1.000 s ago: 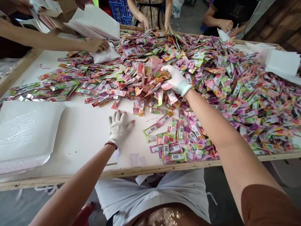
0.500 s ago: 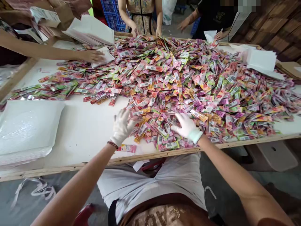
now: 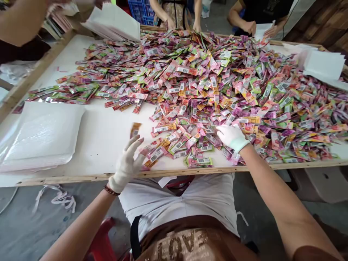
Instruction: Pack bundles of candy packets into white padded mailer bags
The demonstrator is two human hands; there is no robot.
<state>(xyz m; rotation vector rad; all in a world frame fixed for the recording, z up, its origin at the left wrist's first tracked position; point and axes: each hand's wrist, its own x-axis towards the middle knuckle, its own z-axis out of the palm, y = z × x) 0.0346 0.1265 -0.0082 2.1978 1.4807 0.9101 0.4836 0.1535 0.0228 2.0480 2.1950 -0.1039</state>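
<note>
A big heap of small coloured sachets (image 3: 206, 83) with barcodes covers most of the white table (image 3: 103, 141). My left hand (image 3: 126, 163), in a white glove, hovers over the table's front edge with its fingers spread and nothing in them. A blurred orange sachet (image 3: 135, 128) lies just beyond its fingertips. My right hand (image 3: 231, 136), also gloved, lies flat on the near side of the heap, fingers pointing left onto the sachets. A small cluster of sachets (image 3: 176, 145) sits between my two hands.
A stack of white padded bags (image 3: 40, 134) lies at the left. More white stacks sit at the far left (image 3: 114, 21) and right (image 3: 323, 65). Other people's hands (image 3: 248, 27) work at the far edge. A red stool (image 3: 100, 235) stands below me.
My right hand raked sachets from the heap to the front edge and now rests on them. My left hand has lifted and drawn back. The co-worker's arm at the left has withdrawn.
</note>
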